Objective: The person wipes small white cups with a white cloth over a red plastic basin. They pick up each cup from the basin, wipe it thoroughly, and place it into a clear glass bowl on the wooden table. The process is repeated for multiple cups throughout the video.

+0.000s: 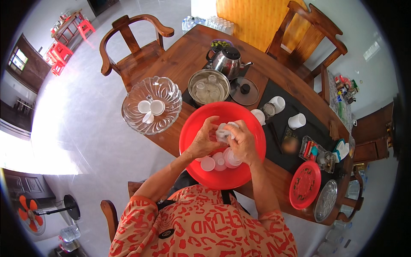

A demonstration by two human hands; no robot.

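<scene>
Your left hand (201, 143), right hand (244, 143): fingers gripping whitish item (223, 132) | likely done: white cups (157, 107) in left glass bowl (171, 91) | likely remaining: pale cups (219, 162) in near red basin (190, 132)

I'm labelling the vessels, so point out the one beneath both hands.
The large round red plastic basin: the left hand and right hand are over it, while the clear scalloped glass bowl and round steel pot stand farther away.

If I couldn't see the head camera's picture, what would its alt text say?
A person's left hand and right hand handle a whitish item, too unclear to name, over a red basin holding small cups. Nearby, on the wooden table, stand a glass bowl, a metal pot and a kettle.
</scene>
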